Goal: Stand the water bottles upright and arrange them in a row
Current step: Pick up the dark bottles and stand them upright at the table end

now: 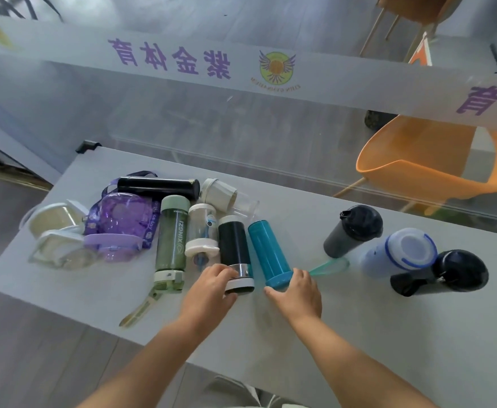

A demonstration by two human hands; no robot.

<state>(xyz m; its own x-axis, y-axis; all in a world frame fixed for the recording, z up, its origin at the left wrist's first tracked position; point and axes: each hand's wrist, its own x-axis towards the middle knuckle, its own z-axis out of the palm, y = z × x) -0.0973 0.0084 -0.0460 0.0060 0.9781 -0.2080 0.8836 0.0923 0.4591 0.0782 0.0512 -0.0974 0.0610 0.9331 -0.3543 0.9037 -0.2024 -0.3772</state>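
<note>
Left hand (211,287) curls its fingers over the near end of the black bottle (235,245), lying flat on the table (359,334). Right hand (297,293) sits against the cap end of the teal bottle (266,251), just beside it, thumb stretched out; a real grip, I cannot tell. Grey tumbler (351,231) stands upright well to the right.

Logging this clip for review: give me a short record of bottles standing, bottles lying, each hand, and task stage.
standing: grey tumbler, white-and-blue bottle, black bottle, on the table's right
lying: green bottle, silver-banded bottle, teal bottle, others to the left
left hand: grips silver-banded bottle's cap end
right hand: holds teal bottle's cap end
stage: three upright, rest not yet stood up
</note>
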